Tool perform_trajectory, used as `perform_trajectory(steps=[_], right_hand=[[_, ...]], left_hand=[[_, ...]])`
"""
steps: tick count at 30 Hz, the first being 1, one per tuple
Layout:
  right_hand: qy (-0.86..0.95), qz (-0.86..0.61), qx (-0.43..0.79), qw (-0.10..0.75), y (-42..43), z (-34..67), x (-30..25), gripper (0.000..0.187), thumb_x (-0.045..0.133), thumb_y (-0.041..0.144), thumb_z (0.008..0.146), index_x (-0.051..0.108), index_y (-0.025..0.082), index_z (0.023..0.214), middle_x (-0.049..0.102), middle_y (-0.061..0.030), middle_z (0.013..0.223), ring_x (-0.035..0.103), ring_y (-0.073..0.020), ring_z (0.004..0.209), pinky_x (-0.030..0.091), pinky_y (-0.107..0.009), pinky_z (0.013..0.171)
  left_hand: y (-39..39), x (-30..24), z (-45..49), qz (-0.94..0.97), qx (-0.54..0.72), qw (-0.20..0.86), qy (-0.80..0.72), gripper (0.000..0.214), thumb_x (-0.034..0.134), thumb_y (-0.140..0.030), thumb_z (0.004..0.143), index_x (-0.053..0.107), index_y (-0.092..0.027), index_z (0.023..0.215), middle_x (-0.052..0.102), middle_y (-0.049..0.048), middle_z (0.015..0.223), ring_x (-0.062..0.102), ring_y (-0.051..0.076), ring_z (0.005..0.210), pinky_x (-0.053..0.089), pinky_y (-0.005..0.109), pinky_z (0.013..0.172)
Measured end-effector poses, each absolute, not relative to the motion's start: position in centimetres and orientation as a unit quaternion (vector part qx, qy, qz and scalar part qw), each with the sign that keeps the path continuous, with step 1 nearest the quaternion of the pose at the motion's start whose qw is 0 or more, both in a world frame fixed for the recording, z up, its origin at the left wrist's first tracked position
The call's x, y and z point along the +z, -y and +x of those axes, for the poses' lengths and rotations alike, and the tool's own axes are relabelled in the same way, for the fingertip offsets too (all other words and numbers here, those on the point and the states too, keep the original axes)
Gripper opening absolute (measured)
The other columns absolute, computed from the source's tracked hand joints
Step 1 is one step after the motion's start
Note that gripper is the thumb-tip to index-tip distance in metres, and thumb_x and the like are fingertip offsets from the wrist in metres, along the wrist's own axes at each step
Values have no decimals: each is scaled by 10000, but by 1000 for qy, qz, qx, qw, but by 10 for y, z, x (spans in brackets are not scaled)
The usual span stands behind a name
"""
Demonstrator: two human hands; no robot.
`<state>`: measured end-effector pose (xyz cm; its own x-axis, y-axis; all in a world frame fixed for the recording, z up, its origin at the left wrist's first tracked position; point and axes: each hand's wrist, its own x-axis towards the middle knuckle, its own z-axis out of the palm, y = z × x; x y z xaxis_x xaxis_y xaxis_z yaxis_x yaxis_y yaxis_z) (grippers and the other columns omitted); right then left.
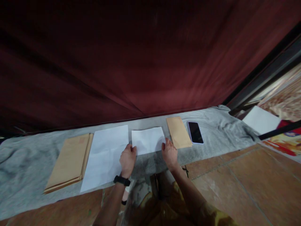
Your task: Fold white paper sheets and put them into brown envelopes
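Observation:
A small folded white sheet (148,139) lies on the grey cloth (21,163) in front of me. My left hand (127,160) curls over its near left corner, fingers closed on the edge. At the near right corner my right hand (169,153) pinches the paper the same way. A black watch sits on my left wrist. A larger white sheet (105,157) lies just left of my left hand.
A stack of brown envelopes (69,163) lies at the left. A single brown envelope (178,132) and a dark phone (195,132) lie to the right. A dark red curtain (131,56) hangs behind the cloth. Tiled floor (246,182) and another white sheet (261,120) are at the right.

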<state>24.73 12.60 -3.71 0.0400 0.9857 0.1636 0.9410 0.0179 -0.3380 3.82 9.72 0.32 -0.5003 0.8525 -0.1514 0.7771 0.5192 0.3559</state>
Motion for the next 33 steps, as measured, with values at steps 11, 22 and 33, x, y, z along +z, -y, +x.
perform_trajectory(steps=[11,22,33], right_hand=[[685,-703,88,170,-130,244,-43,398,401,200,1012,502,160,1395,676,-176,1084,702,-277,928,528,-363,793],[693,-699,69,163,-120,247,-27,409,427,170,998,505,153,1399,640,-176,1121,679,-266,963,537,-360,824],[828,-509,98,214,-113,207,-41,452,463,329,1042,507,194,1472,436,-118,1584,364,-308,1469,297,-523,1199]], left_hand=[[-97,2,51,459,100,121,-875,383,458,-366,994,581,-192,1312,765,135,996,727,276,887,484,337,714],[-95,6,56,476,89,97,-870,392,426,-335,1011,575,-193,1345,763,137,1014,730,260,896,490,320,725],[-95,1,51,485,113,109,-860,391,449,-332,1004,593,-203,1344,767,138,1056,733,263,907,502,327,743]])
